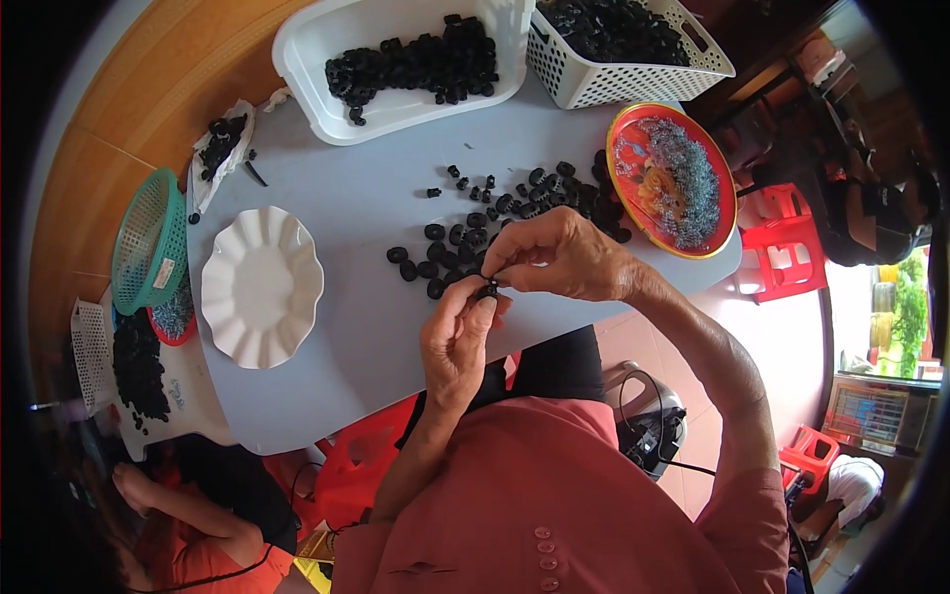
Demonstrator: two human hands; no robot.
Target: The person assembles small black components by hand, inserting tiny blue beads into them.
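My left hand (457, 342) is closed, its thumb and fingers pinching a small black part (487, 291) near the table's front edge. From the right, my right hand (556, 253) comes in over it, thumb and forefinger pinched together at the part's top; what lies between those fingertips is too small to make out. Just beyond my hands, several loose black oval parts (435, 232) are spread on the grey table (346, 213). Smaller black knobbed pieces (462, 183) lie farther back.
A red plate (618, 148) of small bluish-clear pieces stands right. At the back are a white tray (297, 74) and a white basket (584, 84) with black parts. A scalloped white dish (259, 282) and a green basket (163, 272) stand left. Another person's arm (193, 505) shows lower left.
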